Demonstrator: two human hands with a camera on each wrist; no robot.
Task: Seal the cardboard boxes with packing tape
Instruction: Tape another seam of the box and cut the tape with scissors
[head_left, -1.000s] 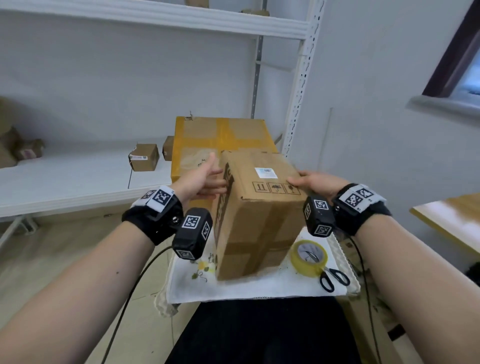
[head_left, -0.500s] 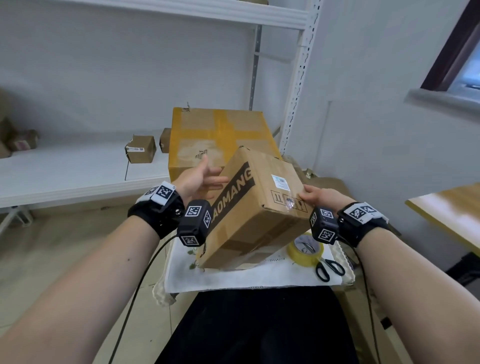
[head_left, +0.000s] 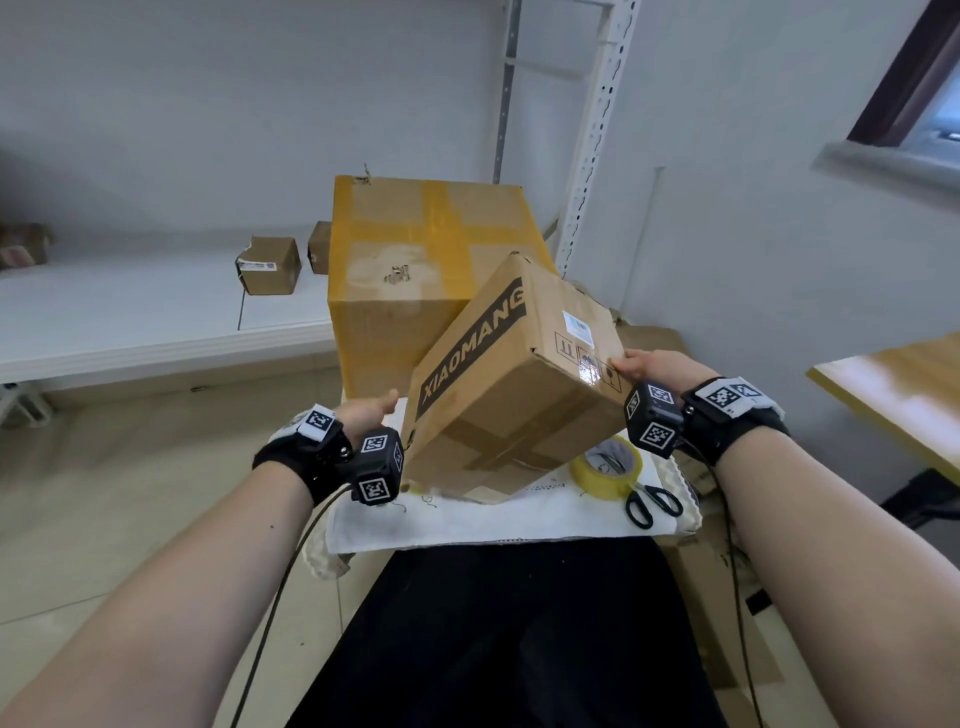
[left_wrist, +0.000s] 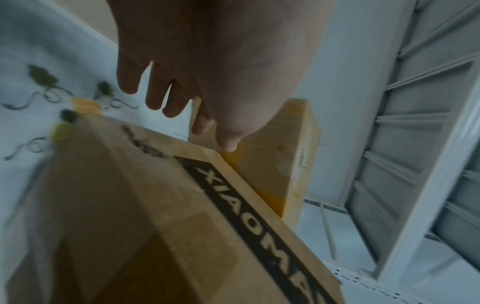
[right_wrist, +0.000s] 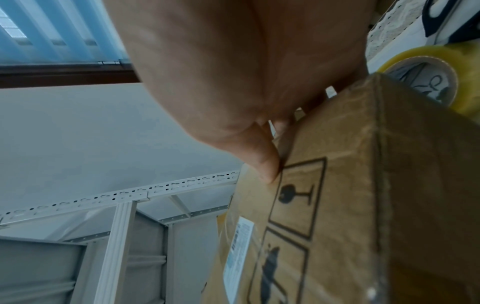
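A brown cardboard box (head_left: 511, 395) printed XIAOMANG stands tilted on its lower edge on the white cloth (head_left: 493, 525), with brown tape crossing its near face. My right hand (head_left: 641, 364) grips its upper right edge: the thumb (right_wrist: 267, 170) lies on the face with the fragile symbols and the other fingers curl behind. My left hand (head_left: 371, 410) hovers by the box's lower left corner, fingers (left_wrist: 155, 96) straight, holding nothing. The box (left_wrist: 182, 216) fills the left wrist view below that hand. A yellowish tape roll (head_left: 608, 467) lies on the cloth to the right, partly behind the box.
Black scissors (head_left: 652, 506) lie beside the tape roll (right_wrist: 428, 82). A large yellow-taped box (head_left: 415, 270) stands right behind the tilted one. Small boxes (head_left: 268, 265) sit on the white shelf (head_left: 130, 322) at left. A wooden tabletop (head_left: 904, 384) juts in at right.
The box has tipped from upright over onto its lower edge, its XIAOMANG side turning up. My left hand came off its side and dropped toward the lower left corner.
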